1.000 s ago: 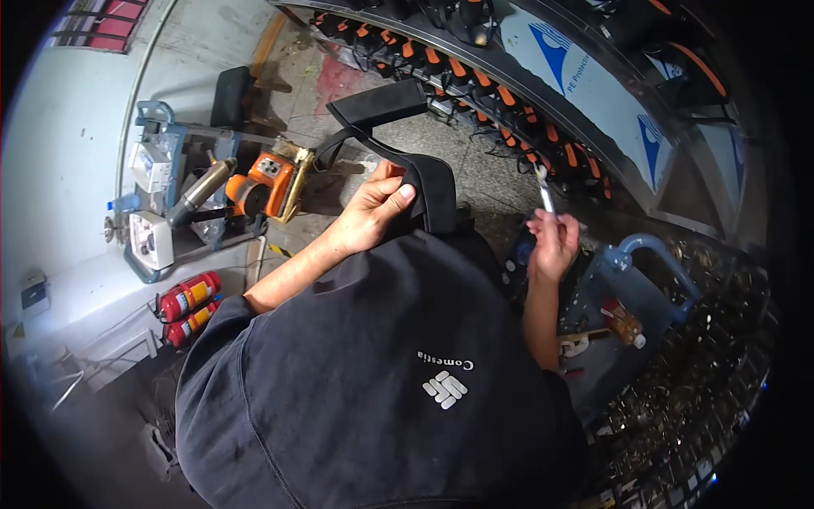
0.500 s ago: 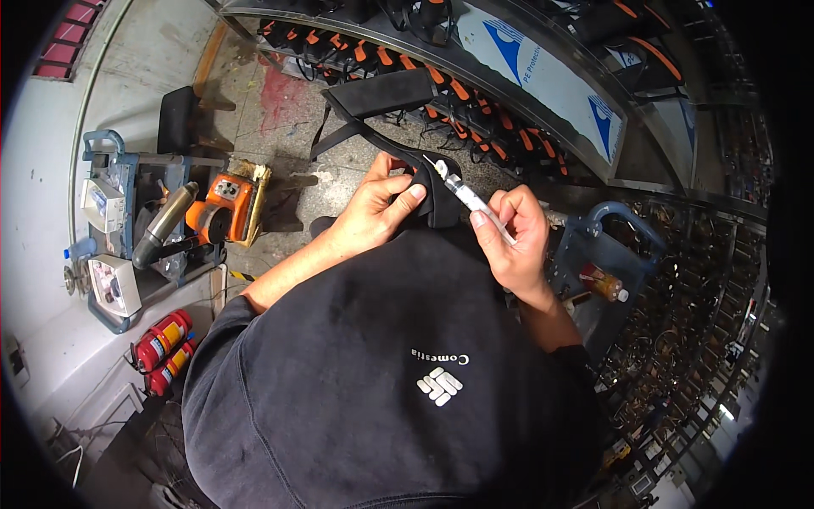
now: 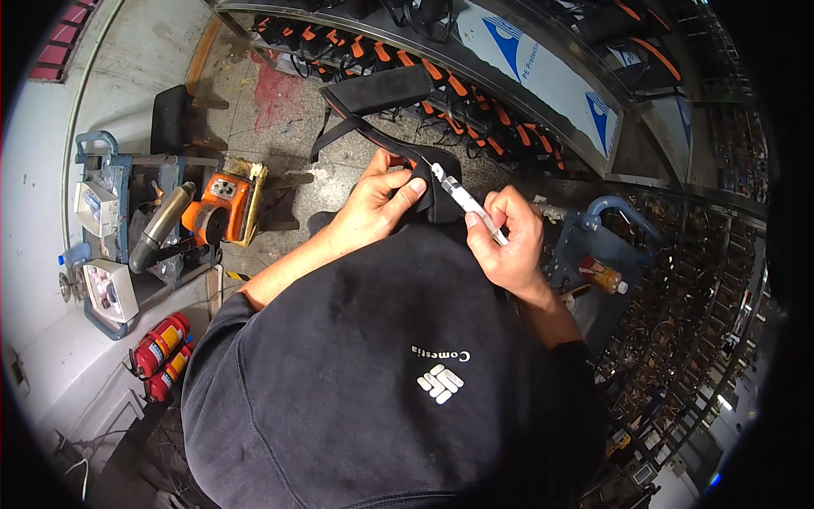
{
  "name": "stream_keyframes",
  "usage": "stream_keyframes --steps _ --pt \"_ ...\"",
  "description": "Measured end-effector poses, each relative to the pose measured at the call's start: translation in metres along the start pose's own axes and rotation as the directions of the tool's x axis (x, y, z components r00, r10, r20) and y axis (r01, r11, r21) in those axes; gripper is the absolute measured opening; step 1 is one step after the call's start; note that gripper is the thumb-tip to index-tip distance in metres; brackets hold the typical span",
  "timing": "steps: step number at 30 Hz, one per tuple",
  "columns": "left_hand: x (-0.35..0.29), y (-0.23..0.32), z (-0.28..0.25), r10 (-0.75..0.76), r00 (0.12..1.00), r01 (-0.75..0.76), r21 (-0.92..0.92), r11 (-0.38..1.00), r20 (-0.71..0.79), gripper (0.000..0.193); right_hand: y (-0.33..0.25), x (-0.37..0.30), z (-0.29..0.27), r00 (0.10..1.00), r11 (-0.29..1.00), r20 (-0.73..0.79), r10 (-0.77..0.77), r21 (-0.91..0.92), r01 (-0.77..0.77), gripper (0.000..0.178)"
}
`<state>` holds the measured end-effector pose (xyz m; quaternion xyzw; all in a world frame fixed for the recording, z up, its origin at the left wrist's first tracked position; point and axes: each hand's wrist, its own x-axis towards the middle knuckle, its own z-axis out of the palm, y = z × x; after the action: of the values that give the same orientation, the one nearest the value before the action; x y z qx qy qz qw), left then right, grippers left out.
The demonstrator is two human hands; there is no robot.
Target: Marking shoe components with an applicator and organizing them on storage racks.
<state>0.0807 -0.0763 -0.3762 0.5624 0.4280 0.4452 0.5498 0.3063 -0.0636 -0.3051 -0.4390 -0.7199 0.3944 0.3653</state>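
My left hand is closed on a black strappy shoe, like a sandal, with thumb and fingers pinching its edge. Orange lining shows along part of the curved band, and a thin strap hangs at the left. In my right hand is a slim white pen-like tool, gripped between thumb and fingers. Its narrow end points up and left at the black material beside my left thumb. Whether the tip touches the material I cannot tell.
A rack ahead holds rows of black shoes with orange parts. At left stands a blue trolley with white boxes and an orange machine; below are red fire extinguishers. Another blue trolley, at right, carries a bottle.
My right hand and the pen-like tool have shifted slightly left along the shoe. My left hand keeps its hold on the shoe.
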Motion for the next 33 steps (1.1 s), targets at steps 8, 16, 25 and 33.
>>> stream_keyframes --steps 8,16,25,33 --pt "0.004 0.002 0.001 -0.034 0.997 0.029 -0.066 0.997 -0.069 0.022 0.001 -0.001 0.014 0.999 0.998 -0.045 -0.031 -0.053 0.028 0.030" --pt "0.008 -0.011 0.004 -0.101 0.990 0.091 -0.096 0.991 -0.102 0.021 0.013 -0.005 0.022 0.998 0.999 -0.066 -0.017 -0.043 0.014 0.030" --pt "0.011 -0.012 0.008 -0.277 0.954 0.262 -0.132 0.956 -0.112 0.022 0.026 -0.008 0.025 0.996 0.999 -0.088 0.011 -0.034 -0.014 0.031" --pt "0.015 -0.014 0.017 -0.271 0.953 0.247 -0.168 0.954 -0.138 0.024 0.031 -0.016 0.023 0.993 0.998 -0.110 0.030 -0.052 -0.036 0.030"
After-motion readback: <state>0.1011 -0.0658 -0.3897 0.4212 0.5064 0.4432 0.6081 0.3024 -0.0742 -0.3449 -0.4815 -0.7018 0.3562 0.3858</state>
